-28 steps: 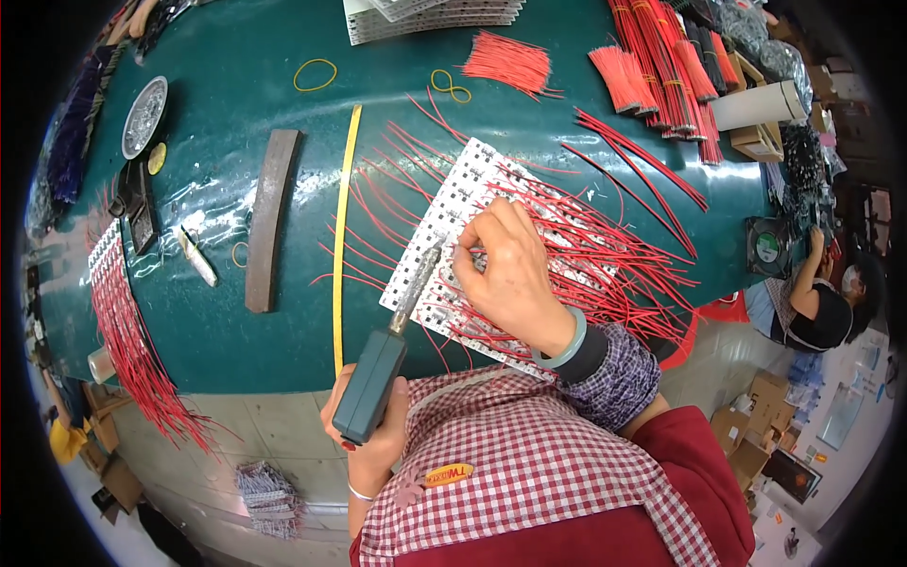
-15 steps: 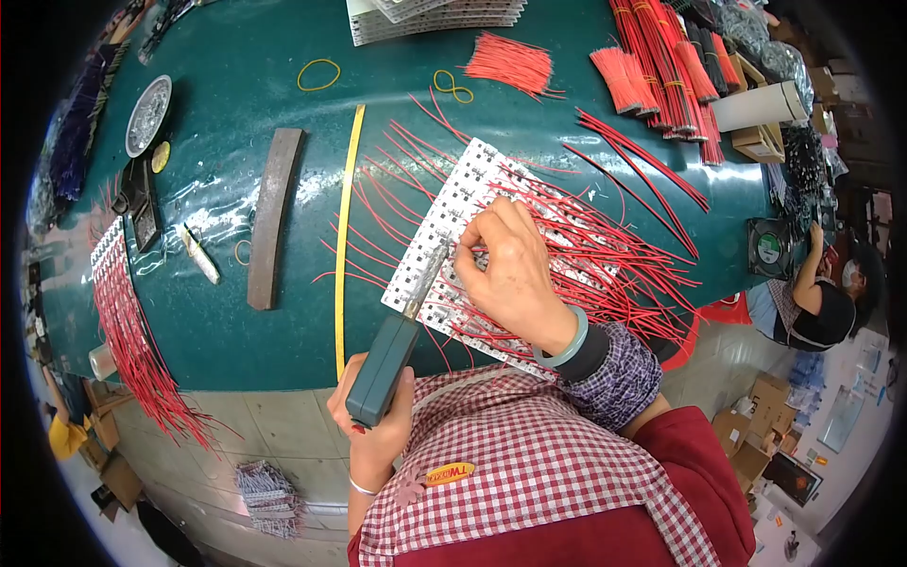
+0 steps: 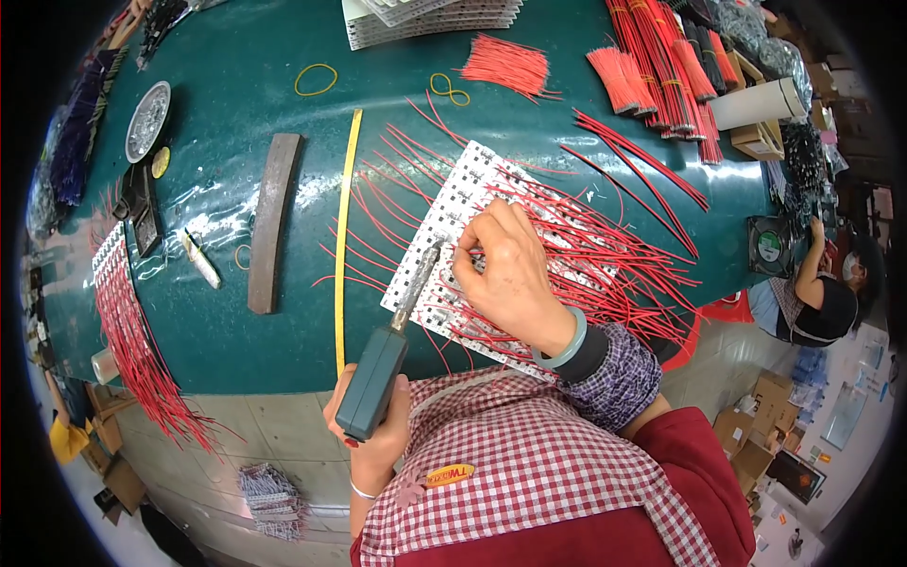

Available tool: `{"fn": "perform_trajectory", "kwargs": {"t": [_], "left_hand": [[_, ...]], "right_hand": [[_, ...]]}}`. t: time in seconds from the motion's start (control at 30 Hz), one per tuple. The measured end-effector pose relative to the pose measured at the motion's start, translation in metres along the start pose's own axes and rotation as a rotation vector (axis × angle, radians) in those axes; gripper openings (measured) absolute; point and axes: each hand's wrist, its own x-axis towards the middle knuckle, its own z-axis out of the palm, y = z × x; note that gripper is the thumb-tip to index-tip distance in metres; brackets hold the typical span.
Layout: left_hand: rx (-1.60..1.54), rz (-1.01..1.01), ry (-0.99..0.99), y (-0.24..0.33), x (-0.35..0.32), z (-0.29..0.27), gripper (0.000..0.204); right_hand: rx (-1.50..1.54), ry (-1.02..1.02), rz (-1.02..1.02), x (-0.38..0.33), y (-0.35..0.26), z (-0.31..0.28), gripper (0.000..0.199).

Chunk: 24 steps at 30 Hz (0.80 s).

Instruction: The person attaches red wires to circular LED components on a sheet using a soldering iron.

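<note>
Left hand (image 3: 373,430) wraps closed around the grey-green handle of a soldering iron (image 3: 383,369), whose metal tip slants up and right to meet the white circuit panel (image 3: 453,213). Right hand (image 3: 510,274) lies palm-down on the same panel, fingers (image 3: 472,248) bunched together at a red wire just beside the iron's tip; whether they actually pinch the wire cannot be told. Many red wires (image 3: 614,255) fan out from the panel across the green table (image 3: 227,189), mostly to the right. Panel sits near the table's front edge, directly before the person. To its left lie a yellow strip (image 3: 342,236) and a brown bar (image 3: 268,222); bundles of cut red wire (image 3: 510,64) rest farther back.
</note>
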Motion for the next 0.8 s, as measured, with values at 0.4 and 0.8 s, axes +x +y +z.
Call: {"fn": "perform_trajectory", "kwargs": {"t": [0.4,0.8], "left_hand": [[-0.032,-0.089,-0.032,-0.0025,-0.0048,-0.0005,0.021],[0.017,-0.088,-0.085,0.0065,0.0005,-0.0013,0.015]], "right_hand": [[0.011,-0.004,0.006,0.0004,-0.0006,-0.0005,0.011],[0.001,-0.012,0.011,-0.0002,-0.0006,0.0008,0.013]]}}
